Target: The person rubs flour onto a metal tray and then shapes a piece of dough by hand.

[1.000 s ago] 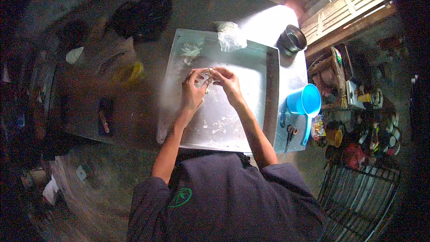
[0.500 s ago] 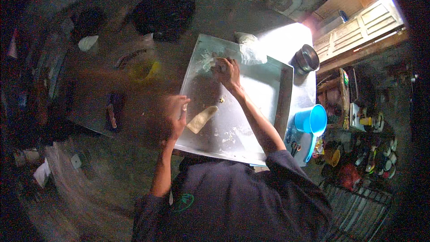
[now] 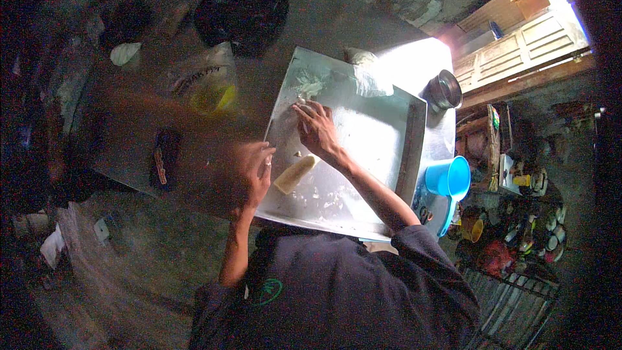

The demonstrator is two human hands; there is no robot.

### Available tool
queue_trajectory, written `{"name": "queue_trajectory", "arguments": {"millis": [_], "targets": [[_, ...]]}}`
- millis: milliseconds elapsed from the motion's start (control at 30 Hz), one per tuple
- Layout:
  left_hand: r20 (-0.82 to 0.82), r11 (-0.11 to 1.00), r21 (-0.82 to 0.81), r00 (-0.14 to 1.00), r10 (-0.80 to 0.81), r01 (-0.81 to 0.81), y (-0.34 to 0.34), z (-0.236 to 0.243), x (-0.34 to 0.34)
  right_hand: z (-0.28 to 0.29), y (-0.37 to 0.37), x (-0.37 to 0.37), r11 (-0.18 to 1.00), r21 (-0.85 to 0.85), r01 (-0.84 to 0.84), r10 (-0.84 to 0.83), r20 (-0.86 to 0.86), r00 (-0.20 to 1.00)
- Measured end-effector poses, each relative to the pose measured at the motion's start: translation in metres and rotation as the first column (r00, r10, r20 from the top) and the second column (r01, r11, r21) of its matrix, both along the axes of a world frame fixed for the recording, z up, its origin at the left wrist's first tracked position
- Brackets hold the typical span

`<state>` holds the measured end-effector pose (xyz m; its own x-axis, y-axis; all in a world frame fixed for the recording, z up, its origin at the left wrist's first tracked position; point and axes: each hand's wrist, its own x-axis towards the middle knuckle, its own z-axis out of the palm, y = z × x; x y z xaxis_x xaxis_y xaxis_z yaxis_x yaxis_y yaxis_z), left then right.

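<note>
A large shallow metal tray (image 3: 414,131) lies before me, with white flour (image 3: 310,84) scattered near its far left corner. Over the tray, my right hand (image 3: 319,131) reaches to the edge of that flour, its fingers bent and drawn together. A small whitish bit shows at its fingertips, too small to name. Beside the tray's left rim is my left hand (image 3: 254,172), its thumb and fingers loosely bent and apart, with a whitish speck on the thumb. Between my hands lies a flat, pale, long piece of what looks like dough (image 3: 295,175), a small crumb (image 3: 297,153) next to it.
A white plastic bag (image 3: 370,71) rests at the tray's far rim. To the right stand a dark metal pot (image 3: 444,89) and a blue dipper (image 3: 447,178). On the left are a yellow container (image 3: 210,98), a printed clear bag and a black plastic bag (image 3: 241,18).
My right hand has shifted left and slightly nearer, its fingers straighter than before. My left hand stays by the left rim. The small crumb now lies further left, close to the pale piece.
</note>
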<state>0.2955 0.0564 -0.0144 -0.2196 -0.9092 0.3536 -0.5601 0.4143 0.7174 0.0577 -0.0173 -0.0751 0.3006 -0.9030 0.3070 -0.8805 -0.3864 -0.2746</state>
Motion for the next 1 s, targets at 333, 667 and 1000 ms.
{"name": "queue_trajectory", "arguments": {"millis": [333, 667, 1000], "targets": [[-0.007, 0.999, 0.008, 0.999, -0.036, 0.036, 0.001, -0.002, -0.001, 0.009, -0.016, -0.001, 0.964, 0.104, 0.243, -0.259, 0.188, 0.948], [0.026, 0.997, 0.016, 0.997, -0.077, 0.076, -0.001, -0.006, 0.001, 0.015, -0.018, 0.009, 0.956, 0.182, 0.23, -0.278, 0.315, 0.907], [0.151, 0.989, -0.073, 0.982, -0.117, 0.129, 0.002, -0.008, -0.003, 0.05, -0.065, -0.03, 0.951, 0.26, 0.166, -0.309, 0.775, 0.551]]}}
